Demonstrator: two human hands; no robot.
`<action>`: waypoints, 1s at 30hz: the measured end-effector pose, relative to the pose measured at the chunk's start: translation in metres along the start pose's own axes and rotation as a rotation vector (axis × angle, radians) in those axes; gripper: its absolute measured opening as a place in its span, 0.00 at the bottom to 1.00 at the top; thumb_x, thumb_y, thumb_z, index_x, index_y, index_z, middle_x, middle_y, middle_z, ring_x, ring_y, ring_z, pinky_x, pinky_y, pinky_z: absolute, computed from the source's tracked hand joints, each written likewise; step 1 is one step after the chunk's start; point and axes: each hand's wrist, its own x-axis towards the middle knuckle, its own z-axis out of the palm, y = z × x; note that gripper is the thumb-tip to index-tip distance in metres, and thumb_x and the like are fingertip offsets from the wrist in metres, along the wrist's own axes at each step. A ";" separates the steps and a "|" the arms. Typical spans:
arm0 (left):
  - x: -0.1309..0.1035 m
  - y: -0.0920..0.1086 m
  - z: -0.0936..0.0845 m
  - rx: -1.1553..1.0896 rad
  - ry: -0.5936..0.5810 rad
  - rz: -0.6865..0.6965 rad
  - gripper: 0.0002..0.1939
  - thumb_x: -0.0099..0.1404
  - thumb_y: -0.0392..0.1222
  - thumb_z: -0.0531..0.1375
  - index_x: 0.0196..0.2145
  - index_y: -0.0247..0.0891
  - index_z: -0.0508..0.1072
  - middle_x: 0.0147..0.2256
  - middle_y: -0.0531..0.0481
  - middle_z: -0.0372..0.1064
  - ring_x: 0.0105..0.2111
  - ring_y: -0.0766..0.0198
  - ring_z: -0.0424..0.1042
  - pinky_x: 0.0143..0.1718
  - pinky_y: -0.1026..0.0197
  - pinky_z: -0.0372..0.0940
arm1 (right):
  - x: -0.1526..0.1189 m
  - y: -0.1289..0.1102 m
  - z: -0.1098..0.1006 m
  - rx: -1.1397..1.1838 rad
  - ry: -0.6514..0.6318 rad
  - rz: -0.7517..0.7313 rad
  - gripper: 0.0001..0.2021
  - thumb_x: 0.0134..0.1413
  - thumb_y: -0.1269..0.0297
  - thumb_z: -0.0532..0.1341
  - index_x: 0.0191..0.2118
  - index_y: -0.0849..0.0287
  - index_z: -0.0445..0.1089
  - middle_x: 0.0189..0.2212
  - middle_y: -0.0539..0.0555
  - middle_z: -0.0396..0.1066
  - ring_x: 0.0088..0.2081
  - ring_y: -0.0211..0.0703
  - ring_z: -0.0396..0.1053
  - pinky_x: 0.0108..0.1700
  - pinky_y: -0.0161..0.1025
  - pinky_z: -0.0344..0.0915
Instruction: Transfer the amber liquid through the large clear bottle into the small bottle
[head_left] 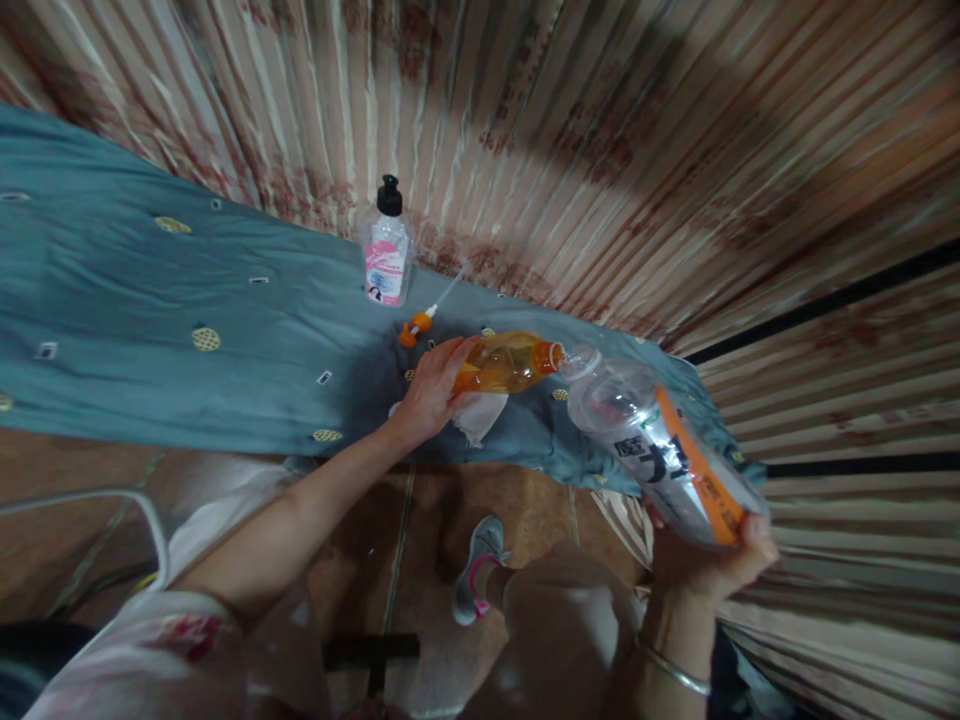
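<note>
Amber bottle (pixel 510 364) at the centre of my head view, lying close to level, its neck pointing to three o'clock; my left grip (pixel 433 392), just off at eight o'clock, is closed around its base end; my right grip (pixel 701 578), out at four o'clock, is clasped around the base end of the clear bottle (pixel 626 405), whose neck points to ten o'clock, so the two mouths face each other, touching or very nearly, which I cannot tell from here; how much either bottle holds I cannot make out; I judge that the mouths' alignment matters most, so I would steady the amber bottle with the left and make only small, slow wrist changes with the right, easing off if the rims slip apart; I would hold the clear bottle firmly without squeezing, since its thin wall may well flex; at ten o'clock the orange pump head (pixel 422 322) lies on the teal cloth (pixel 120 330), its tube pointing away, with the black-capped bottle (pixel 388 260) upright beyond it, both safely off my line.
</note>
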 end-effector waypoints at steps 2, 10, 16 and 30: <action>0.000 0.000 0.000 0.004 -0.003 0.004 0.38 0.67 0.44 0.59 0.70 0.37 0.52 0.65 0.33 0.59 0.65 0.43 0.61 0.66 0.36 0.58 | 0.000 -0.001 0.001 -0.002 0.008 0.003 0.21 0.43 0.45 0.60 0.36 0.58 0.73 0.28 0.52 0.66 0.25 0.42 0.64 0.16 0.32 0.51; 0.000 -0.001 0.001 0.006 0.009 0.007 0.37 0.67 0.46 0.59 0.69 0.37 0.52 0.64 0.32 0.60 0.64 0.43 0.62 0.66 0.36 0.58 | 0.000 0.002 -0.003 0.008 0.044 0.017 0.22 0.44 0.45 0.60 0.37 0.58 0.73 0.31 0.53 0.69 0.26 0.41 0.65 0.17 0.32 0.53; 0.000 -0.001 0.001 0.003 0.008 0.011 0.37 0.68 0.48 0.58 0.70 0.36 0.52 0.65 0.31 0.60 0.65 0.43 0.61 0.66 0.36 0.58 | 0.000 0.002 -0.002 0.012 0.017 0.019 0.23 0.42 0.44 0.61 0.37 0.58 0.73 0.30 0.53 0.67 0.27 0.43 0.65 0.16 0.32 0.53; 0.000 -0.002 0.003 -0.019 0.030 -0.012 0.37 0.67 0.47 0.60 0.70 0.40 0.53 0.64 0.35 0.61 0.64 0.45 0.61 0.66 0.36 0.58 | 0.001 0.002 -0.008 0.028 0.005 0.035 0.23 0.43 0.42 0.62 0.38 0.57 0.73 0.32 0.53 0.68 0.23 0.38 0.61 0.15 0.30 0.47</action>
